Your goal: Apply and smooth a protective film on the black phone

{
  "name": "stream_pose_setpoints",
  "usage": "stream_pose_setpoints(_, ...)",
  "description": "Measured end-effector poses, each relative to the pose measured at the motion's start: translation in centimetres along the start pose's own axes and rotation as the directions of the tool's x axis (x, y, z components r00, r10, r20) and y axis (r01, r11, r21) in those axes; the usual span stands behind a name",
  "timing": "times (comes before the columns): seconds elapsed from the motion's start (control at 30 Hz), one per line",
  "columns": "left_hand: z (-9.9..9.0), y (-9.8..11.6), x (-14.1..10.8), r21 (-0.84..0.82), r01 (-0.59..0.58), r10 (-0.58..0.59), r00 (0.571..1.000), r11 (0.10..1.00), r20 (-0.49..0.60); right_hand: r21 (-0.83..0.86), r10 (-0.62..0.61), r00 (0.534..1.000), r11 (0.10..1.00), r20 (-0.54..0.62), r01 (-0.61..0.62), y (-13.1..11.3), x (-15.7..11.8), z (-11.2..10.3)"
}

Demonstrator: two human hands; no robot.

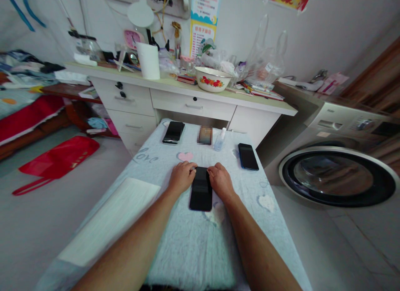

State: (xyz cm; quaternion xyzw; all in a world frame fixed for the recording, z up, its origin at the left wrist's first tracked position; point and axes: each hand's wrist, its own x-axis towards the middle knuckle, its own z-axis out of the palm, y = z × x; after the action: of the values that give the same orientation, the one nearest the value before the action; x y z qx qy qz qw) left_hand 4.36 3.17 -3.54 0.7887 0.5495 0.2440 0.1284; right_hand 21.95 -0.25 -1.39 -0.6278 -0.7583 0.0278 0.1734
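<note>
A black smartphone (201,191) lies flat, screen up, on the cloth-covered table in front of me. My left hand (182,176) is closed at its upper left edge, fingers curled, thumb side against the phone. On the opposite edge, my right hand (220,181) is closed too, its fingertips touching the upper right corner. Beyond my hands stand a small clear spray bottle (220,140) and a blurred-out rectangular item (205,135). Another dark phone (248,156) lies to the right, and stacked dark phones (173,132) lie at the far left.
A pale folded cloth (112,220) lies along the left of the patterned tablecloth (193,257). Behind the table runs a white desk (125,99) bearing a floral enamel bowl (213,80) and a paper roll (148,61). A washing machine (312,128) stands right; a red bag (62,157) lies left.
</note>
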Motion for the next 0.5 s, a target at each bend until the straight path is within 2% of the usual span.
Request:
stream_pose_setpoints(0.33,0.1,0.0,0.0,0.012,-0.001,0.001,1.0,1.0,-0.006,0.003,-0.078,0.995,0.997,0.057,0.078,-1.1,-0.3,-0.3)
stream_pose_setpoints(0.5,0.1,0.0,0.0,0.01,0.002,-0.002,1.0,1.0,0.004,0.036,-0.073,0.995,0.997,0.068,0.071,-1.1,-0.3,-0.4)
